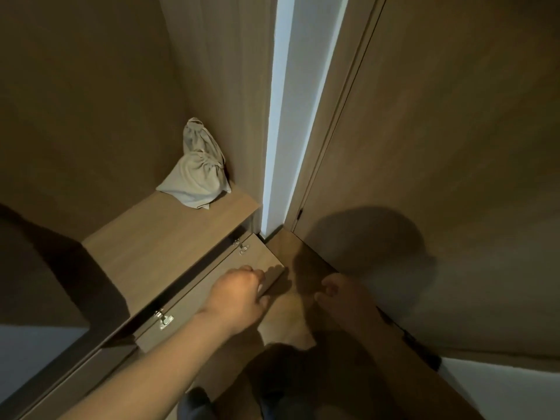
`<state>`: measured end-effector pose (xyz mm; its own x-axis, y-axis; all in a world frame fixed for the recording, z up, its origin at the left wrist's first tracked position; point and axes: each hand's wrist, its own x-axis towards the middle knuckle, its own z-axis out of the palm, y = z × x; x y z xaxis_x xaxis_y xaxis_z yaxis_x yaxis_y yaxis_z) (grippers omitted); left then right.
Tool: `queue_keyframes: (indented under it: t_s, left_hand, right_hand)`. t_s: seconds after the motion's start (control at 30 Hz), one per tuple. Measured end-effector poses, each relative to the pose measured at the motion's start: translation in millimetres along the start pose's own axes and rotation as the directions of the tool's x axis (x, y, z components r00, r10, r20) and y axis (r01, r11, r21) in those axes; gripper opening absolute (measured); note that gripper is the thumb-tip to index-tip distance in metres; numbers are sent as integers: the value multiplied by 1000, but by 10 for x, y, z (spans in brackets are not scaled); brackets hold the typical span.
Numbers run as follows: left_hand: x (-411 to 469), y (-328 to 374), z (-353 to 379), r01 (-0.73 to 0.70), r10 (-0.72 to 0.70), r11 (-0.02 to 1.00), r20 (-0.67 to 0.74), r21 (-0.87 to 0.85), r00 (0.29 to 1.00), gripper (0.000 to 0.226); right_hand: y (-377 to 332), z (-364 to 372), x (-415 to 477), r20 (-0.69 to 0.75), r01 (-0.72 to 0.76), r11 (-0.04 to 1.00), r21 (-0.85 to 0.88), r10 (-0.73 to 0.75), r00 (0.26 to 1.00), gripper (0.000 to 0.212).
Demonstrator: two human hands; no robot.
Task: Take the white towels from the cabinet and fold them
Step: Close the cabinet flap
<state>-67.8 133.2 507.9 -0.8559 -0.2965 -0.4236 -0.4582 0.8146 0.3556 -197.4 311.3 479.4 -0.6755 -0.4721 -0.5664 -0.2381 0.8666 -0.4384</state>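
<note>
Dim closet corner of brown wood-grain panelling, split by a bright white vertical strip of wall (281,116) beside a tall brown wooden door (439,131) on the right. Low on the left, a brown wooden cabinet (145,250), its flat top carrying two pale grey cloth drawstring pouches (194,177) pushed into the back corner (one upright, the other slumped at its foot). Just below that top, a brown wooden flap door (212,275) standing ajar, with a dark gap along the edge that bears two small silver metal hinges (163,321). On its free edge, the left hand (239,295), clenched around the wood, fingers curled over and thumb underneath. Off to the right, apart from the flap and deep in shadow above the wooden floor (285,316), the right hand (339,295), fingers loosely curled, grasping nothing. Whereabouts of the white towels impossible to tell from this view.
</note>
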Motion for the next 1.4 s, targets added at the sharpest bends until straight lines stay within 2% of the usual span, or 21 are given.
queue_keyframes:
  t_s: [0.17, 0.37, 0.53, 0.83, 1.03, 1.17, 1.3, 1.4]
  left_hand:
    - [326, -151, 382, 81, -80, 997, 57, -17, 995, 37]
    - [714, -680, 1124, 164, -158, 985, 93, -61, 983, 35]
    - [1173, -1256, 2015, 203, -196, 978, 123, -46, 973, 35]
    - [2017, -2268, 3815, 266, -259, 963, 119, -46, 959, 38]
    - [2525, -2870, 4905, 265, -264, 960, 26, -89, 964, 43]
    - [2827, -3219, 5424, 207, -221, 970, -103, -127, 970, 60]
    - [3022, -3504, 5654, 181, -182, 983, -266, -28, 947, 50]
    - [3026, -3573, 5787, 180, -167, 984, -311, 14, 936, 56]
  right_hand:
    - [105, 191, 457, 72, 33, 999, -6, -33, 997, 35]
    - [282, 832, 1076, 140, 21, 999, -48, -14, 990, 37]
    - [577, 1597, 1779, 166, 0, 1000, 23, -4, 986, 35]
    - [1292, 3102, 3217, 207, 28, 997, -70, -12, 978, 38]
    - [1822, 4086, 4112, 174, 20, 1000, -23, -16, 985, 36]
    - [2104, 4597, 4630, 149, 7, 1000, -24, -4, 989, 37]
    - [2322, 4852, 4950, 135, 96, 994, -61, -87, 987, 42]
    - [2466, 5009, 5061, 128, 123, 991, -48, -116, 985, 48]
